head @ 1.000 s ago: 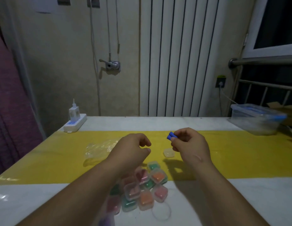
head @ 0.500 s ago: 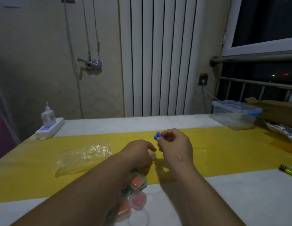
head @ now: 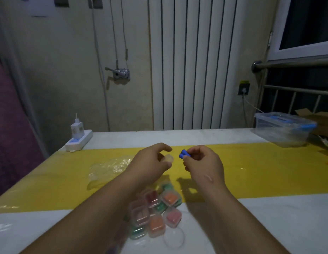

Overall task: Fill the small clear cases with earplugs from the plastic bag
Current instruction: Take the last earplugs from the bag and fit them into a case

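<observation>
Over the yellow strip [head: 260, 171] that runs across the white table [head: 291, 226], both hands are raised a little above the surface, close together but apart; the left hand [head: 150, 163] has its fingers and thumb curled round a small clear case [head: 168, 158], which peeks out at the fingertips, and whether its lid is up I cannot tell; the right hand [head: 203, 163] pinches two blue earplugs [head: 184, 154] side by side between thumb and forefinger, their ends pointing toward the case, just beside it without touching; the other fingers of that hand are folded toward the palm. Left of the left wrist the plastic bag [head: 108, 171] lies crumpled and flat on the yellow strip; what is in it is too dim to make out. Nearer the person, between the two forearms, sits a heap of filled cases [head: 156, 215], showing orange, pink, red and green through the plastic; they lean on one another, a few on the yellow, most on the white; a round clear piece [head: 175, 239] lies just in front of the heap. At the far left corner a white power strip [head: 80, 140] carries a plugged-in charger [head: 77, 127]; at the far right stands a clear storage box [head: 280, 131] with blue clasps; behind the table a white ribbed radiator [head: 192, 70] covers the wall.
</observation>
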